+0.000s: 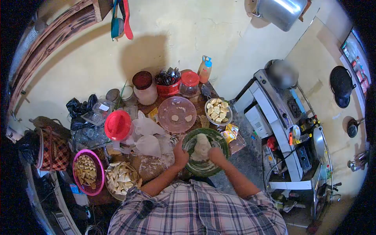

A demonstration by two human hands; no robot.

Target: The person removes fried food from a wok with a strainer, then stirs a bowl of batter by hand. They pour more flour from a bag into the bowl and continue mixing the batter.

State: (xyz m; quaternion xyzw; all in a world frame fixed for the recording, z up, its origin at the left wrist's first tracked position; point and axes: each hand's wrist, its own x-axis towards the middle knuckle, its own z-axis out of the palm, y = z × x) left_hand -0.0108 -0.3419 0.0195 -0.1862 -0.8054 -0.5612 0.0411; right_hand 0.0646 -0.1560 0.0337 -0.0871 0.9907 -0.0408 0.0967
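Note:
A green bowl (224, 141) stands at the table's front right edge, with a pale lump of dough (202, 145) inside and white smears on its inner wall. At the bowl's left rim, my left hand (180, 155) is closed on the edge. My right hand (216, 156) reaches over the bowl's right side, its fingers curled against the dough; the fingertips are hidden. Just behind the bowl is a clear pinkish plate (168, 124) with small flat pieces of dough on it. Flour (166, 157) is scattered on the tabletop left of my left hand.
A bowl of pale cut pieces (218, 111) stands behind the green bowl. On the left are a pink basket (102, 172), a basin of slices (121, 178) and a red-lidded container (118, 125). Plastic bags (147, 129) lie mid-table. A stove (280, 94) stands at the right.

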